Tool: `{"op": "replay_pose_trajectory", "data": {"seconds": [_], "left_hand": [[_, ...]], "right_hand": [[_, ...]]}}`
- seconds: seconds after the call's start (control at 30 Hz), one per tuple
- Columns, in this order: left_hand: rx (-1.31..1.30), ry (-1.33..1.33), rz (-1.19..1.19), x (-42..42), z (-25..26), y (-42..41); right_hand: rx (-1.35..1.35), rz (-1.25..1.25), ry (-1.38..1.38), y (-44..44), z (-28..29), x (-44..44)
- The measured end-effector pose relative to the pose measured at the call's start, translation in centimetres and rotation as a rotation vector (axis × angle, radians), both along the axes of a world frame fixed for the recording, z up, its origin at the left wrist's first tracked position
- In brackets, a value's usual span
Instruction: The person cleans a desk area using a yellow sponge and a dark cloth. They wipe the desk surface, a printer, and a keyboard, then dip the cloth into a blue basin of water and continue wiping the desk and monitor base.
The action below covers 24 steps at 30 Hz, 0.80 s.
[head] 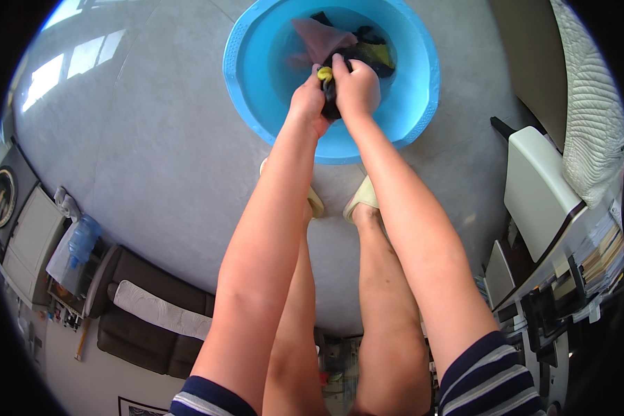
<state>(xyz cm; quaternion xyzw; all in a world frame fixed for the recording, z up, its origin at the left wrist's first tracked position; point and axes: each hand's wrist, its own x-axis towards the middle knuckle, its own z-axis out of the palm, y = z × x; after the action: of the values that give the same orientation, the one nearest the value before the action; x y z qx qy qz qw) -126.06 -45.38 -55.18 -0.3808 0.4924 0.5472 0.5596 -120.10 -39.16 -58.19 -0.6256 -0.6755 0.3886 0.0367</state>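
A blue plastic basin (pixel 249 104) with water in it stands on the floor before me. Over its near half, my left hand (pixel 308 101) and my right hand (pixel 358 86) both grip a bunched dark cloth (pixel 330 101) with a yellow patch. The hands are close together, thumbs towards the far side. Beyond them a pink cloth (pixel 322 39) lies partly in the water. Beside it are more dark cloth pieces (pixel 370 35) and a yellow-green piece (pixel 377 53). My fingers hide part of the held cloth.
Slippered feet (pixel 363 196) stand just behind the basin on a grey floor (pixel 171 114). At left are a dark brown sofa (pixel 140 333), a blue water bottle (pixel 85 236) and a white cabinet (pixel 34 244). A white-panelled desk (pixel 535 192) and a quilted cover (pixel 595 114) are on the right.
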Motion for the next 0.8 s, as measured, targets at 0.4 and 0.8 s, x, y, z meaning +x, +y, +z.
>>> {"op": "replay_pose_trajectory", "data": {"seconds": [0.4, 0.8], "left_hand": [[-0.077, 0.663, -0.611, -1.3, 2.8, -6.4], [-0.314, 1.299, -1.589, 3.3, 7.3, -5.3]], "right_hand": [[-0.056, 0.224, 0.043, 0.8, 4.9, 6.6], [-0.044, 0.328, -0.127, -0.9, 10.2, 6.7]]}}
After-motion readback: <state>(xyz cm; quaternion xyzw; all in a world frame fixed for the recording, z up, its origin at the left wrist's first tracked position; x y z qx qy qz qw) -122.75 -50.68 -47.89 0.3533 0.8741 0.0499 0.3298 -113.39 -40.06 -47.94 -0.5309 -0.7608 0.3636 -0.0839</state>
